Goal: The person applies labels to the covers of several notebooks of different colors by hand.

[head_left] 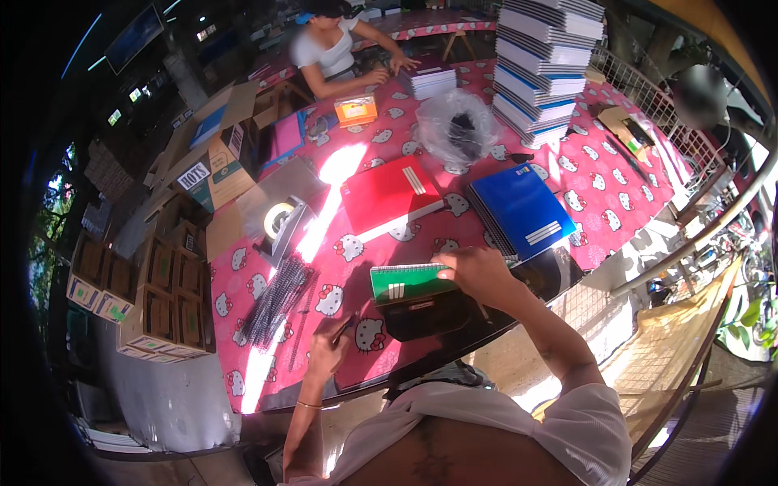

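Note:
My right hand (485, 277) grips the right end of a green notebook (412, 285) with white lines on its cover and wire binding along its far edge. The notebook sits tilted above a dark block-like thing (425, 317) near the table's front edge. To its left, my left hand (327, 347) is closed, with a thin dark thing poking out of the fingers; its kind is not clear. A bundle of black binding coils (279, 301) lies beyond my left hand. Farther away are a red notebook stack (391, 194) and blue spiral notebooks (523, 212).
A tape dispenser (284, 228) stands at left, beside cardboard boxes (174, 296). A tall notebook stack (545, 73) rises at the far right, near a clear plastic bag (458, 125). Across the pink patterned table (356, 243), another person (332, 53) handles a smaller stack (429, 83).

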`<state>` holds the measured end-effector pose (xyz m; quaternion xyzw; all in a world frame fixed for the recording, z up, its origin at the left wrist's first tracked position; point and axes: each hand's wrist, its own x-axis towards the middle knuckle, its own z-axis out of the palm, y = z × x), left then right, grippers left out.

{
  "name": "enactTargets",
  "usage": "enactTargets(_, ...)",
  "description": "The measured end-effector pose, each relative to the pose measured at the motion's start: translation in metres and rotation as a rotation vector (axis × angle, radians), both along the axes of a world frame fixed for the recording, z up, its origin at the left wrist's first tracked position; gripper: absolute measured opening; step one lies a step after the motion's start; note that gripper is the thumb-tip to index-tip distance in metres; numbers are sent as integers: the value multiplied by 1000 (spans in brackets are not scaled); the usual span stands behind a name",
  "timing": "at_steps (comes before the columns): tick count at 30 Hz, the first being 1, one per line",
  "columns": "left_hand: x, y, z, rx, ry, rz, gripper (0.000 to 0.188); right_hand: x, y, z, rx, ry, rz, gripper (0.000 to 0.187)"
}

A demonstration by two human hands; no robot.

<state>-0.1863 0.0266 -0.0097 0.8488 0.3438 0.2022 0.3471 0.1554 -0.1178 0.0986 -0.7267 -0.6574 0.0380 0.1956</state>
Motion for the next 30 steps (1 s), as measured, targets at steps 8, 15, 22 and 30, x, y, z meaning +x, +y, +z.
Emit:
enactTargets(8,32,15,-33,252,61,238,42,217,-53,23,381,941,-430,36)
enactTargets(15,86,51,-7,408,51,189,36,334,-47,-141,242,342,-669,42)
enactTargets(22,171,87,35,338,35,51,40,347,-38,-153,219,224,-829,42)
enactTargets(30,232,106,-1,567,131,-149,48,201,-49,-123,678,134,-1321,75)
